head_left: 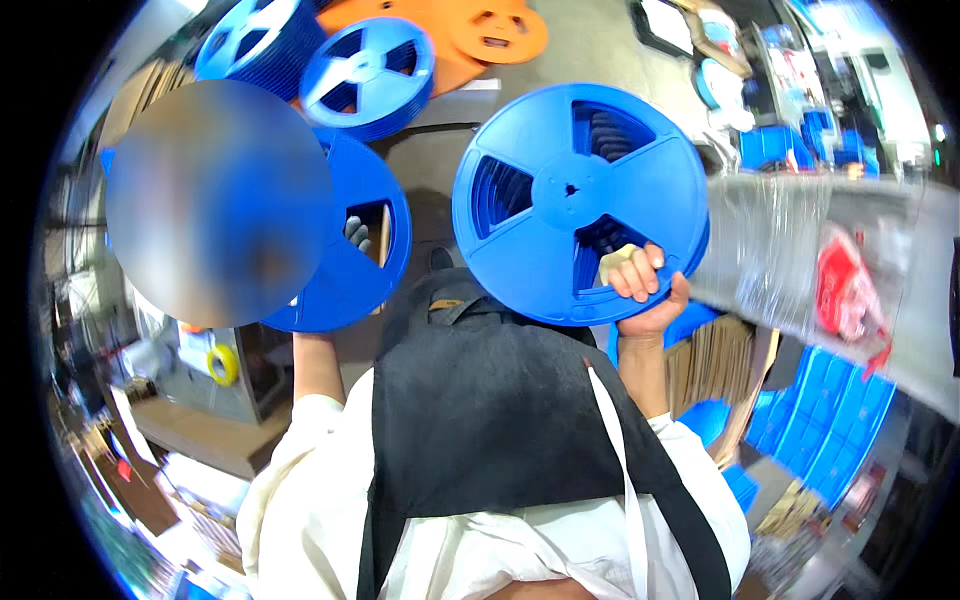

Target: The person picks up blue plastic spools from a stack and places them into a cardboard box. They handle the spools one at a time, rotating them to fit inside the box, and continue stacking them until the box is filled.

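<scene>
My right hand (643, 290) grips the lower right rim of a stack of blue plastic reels (572, 192). Its fingers curl over the rim through a wedge-shaped window, and something pale yellow covers part of them. The stack faces me in front of my apron. On the left, my forearm (317, 368) reaches up to the lower edge of another blue reel (375, 185). A round blurred patch covers most of that reel's left part, and my left hand is hidden there. Small grey rounded shapes show in this reel's window; I cannot tell what they are.
More blue reels (367, 78) are stacked at the far left, near orange reels (498, 32). To the right stands a film-wrapped surface (765, 240) with a red and clear plastic bag (845, 280). Blue bins (825, 415) and cardboard sheets (715, 360) are below it. A yellow tape roll (222, 365) is at left.
</scene>
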Demonstrator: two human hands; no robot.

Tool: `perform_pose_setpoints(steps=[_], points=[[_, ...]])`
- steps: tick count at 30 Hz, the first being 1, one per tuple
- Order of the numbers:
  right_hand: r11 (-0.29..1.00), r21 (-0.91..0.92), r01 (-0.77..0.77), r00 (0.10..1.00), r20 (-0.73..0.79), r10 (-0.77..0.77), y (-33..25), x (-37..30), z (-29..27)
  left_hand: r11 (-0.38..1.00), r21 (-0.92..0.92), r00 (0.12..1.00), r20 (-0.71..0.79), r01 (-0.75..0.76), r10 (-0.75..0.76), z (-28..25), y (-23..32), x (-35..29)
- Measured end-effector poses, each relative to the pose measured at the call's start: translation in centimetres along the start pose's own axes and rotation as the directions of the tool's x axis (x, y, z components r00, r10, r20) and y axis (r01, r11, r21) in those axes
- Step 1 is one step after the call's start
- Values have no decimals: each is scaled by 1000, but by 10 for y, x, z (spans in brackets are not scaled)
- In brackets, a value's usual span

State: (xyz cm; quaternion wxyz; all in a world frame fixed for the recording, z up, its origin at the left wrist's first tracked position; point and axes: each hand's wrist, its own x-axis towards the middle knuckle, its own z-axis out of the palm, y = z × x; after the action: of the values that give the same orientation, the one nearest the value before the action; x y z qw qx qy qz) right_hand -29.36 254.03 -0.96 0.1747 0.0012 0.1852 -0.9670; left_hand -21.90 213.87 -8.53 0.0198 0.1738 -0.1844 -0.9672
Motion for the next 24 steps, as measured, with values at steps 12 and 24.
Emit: perform_pose_setpoints(steps=[12, 24], points=[[912, 40, -408, 811, 475, 341, -22, 83, 29, 869, -94, 867, -177, -485, 465, -22, -37, -139], [677, 24, -735, 638, 364, 679, 24, 171, 60, 771, 30, 660, -496, -636, 564, -5, -94, -131]])
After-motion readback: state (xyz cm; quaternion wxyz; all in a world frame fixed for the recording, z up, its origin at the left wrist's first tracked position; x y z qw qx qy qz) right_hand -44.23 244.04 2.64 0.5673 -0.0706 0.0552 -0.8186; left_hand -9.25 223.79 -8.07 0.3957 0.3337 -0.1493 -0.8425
